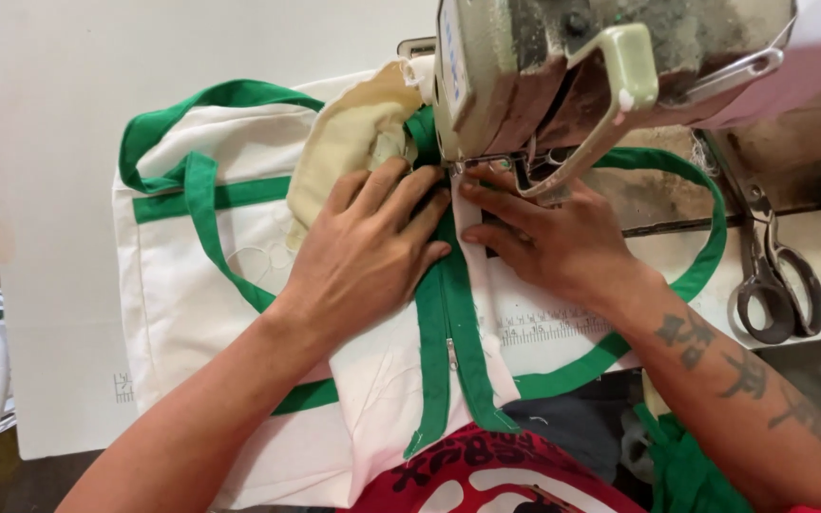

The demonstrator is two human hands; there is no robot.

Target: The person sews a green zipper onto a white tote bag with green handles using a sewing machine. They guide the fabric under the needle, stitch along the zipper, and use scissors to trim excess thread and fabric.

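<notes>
White sewing table [59, 190]: your left hand [368, 252] & right hand [548, 237] press flat, fingers spread, on the white tote bag [192, 304] w/ green trim [448, 323], under the sewing machine [563, 76]. Seam partway done; lower trim looks unsewn. Scissors [776, 275] lie at right.

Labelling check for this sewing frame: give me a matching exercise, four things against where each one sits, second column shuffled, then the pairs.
Things:
1. left hand
2. right hand
3. scissors
4. sewing machine

Places:
A. lying on the table at the far right
B. flat on the white cloth, left of the green strip
C. top centre, above both hands
D. fingertips at the presser foot, right of the green strip

Pairs: 1-B, 2-D, 3-A, 4-C
</notes>
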